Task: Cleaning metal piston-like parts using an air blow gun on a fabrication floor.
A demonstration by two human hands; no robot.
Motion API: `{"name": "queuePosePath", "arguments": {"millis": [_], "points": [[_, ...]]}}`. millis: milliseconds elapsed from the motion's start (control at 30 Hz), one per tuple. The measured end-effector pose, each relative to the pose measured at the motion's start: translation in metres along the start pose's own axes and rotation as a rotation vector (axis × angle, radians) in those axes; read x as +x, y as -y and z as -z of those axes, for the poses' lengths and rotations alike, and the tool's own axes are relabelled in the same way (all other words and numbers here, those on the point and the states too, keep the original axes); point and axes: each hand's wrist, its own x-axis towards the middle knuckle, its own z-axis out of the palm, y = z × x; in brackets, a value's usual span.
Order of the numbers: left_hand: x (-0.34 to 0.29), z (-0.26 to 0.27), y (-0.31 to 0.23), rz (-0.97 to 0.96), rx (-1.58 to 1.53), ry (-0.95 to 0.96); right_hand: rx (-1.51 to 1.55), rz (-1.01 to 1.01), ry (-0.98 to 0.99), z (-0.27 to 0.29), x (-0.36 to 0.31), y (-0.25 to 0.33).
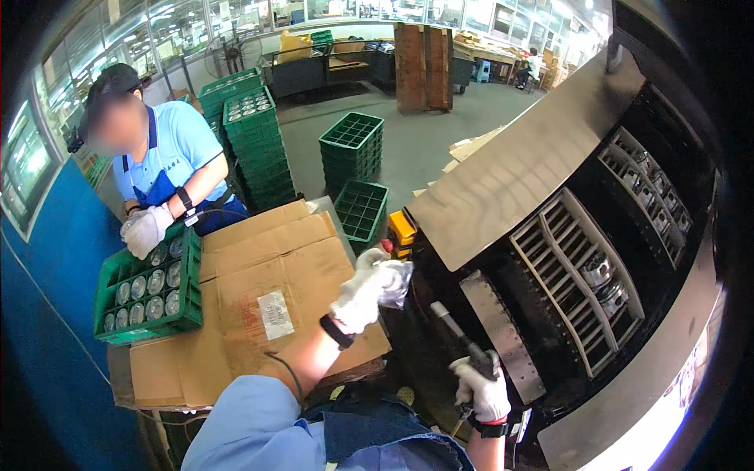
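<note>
Silvery part sits at the centre of the frame, grasped in the fingers of my gloved left hand, near a flattened cardboard sheet. At lower right, I record my gloved right hand, fingers clenched around a gun-shaped tool, nozzle toward upper left. A green crate of round parts stands at left.
</note>
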Motion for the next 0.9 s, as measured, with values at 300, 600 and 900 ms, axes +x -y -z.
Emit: {"name": "queuePosePath", "arguments": {"millis": [300,600,900], "points": [[-0.054,0.106,-0.042,0.047,1.004,-0.456,-0.274,-0.141,0.605,-0.048,0.024,-0.019],[-0.043,0.073,-0.062,0.347,2.091,-0.71,0.151,0.046,-0.113,0.057,-0.005,0.016],[0.095,-0.206,0.074,-0.865,1.465,0.558,0.195,0.221,-0.966,0.195,-0.088,-0.006]]}}
